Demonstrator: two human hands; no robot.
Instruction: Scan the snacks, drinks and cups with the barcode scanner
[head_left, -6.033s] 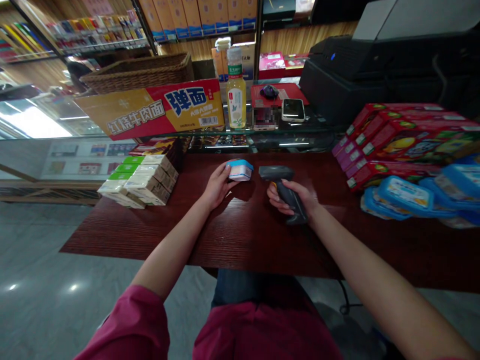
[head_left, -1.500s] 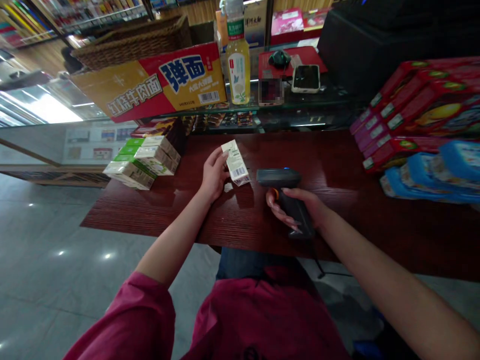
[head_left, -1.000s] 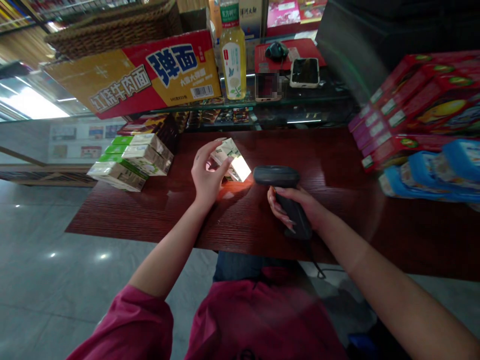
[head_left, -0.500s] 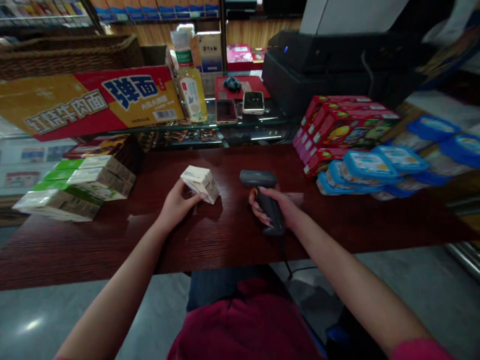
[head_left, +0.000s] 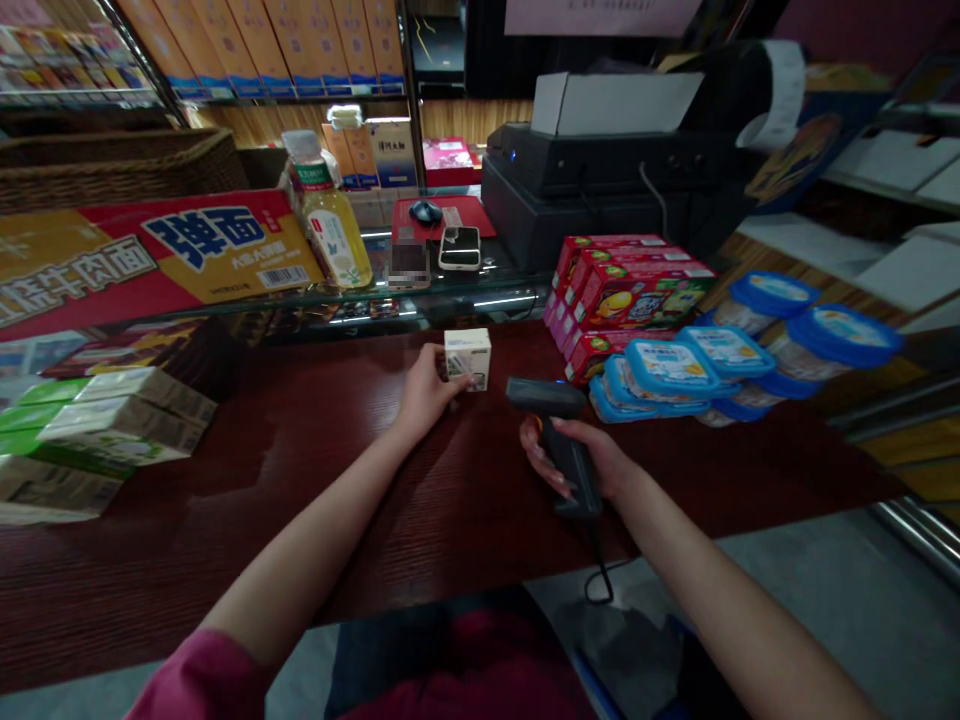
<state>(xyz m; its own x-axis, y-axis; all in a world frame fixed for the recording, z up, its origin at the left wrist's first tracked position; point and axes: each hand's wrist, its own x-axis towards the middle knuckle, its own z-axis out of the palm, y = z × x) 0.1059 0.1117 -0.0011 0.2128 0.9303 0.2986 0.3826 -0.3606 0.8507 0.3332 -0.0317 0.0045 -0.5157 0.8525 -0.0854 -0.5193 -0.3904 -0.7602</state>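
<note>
My left hand (head_left: 431, 388) grips a small white carton (head_left: 468, 358) on the dark red-brown counter (head_left: 360, 400), thumb at its lower front and fingers on its left side. To its right, my right hand (head_left: 581, 460) is wrapped round the handle of a dark grey barcode scanner (head_left: 574, 455). The scanner's head is level and points left, toward the carton but apart from it. Its cable drops over the counter's front edge. At the left lies a group of green and white cartons (head_left: 112, 430) in plastic wrap.
Red boxes (head_left: 630, 290), blue-lidded flat tubs (head_left: 667, 370) and round blue-lidded jars (head_left: 840, 340) stack at the right. Behind, a glass ledge holds a yellow drink bottle (head_left: 334, 230), a phone (head_left: 460, 248), a mouse (head_left: 425, 212) and a black machine (head_left: 600, 190). A noodle box (head_left: 187, 250) stands left.
The carton has moved right across the counter with my left hand and turned, closer to the red boxes. The scanner stays in my right hand. The camera view has shifted right and up.
</note>
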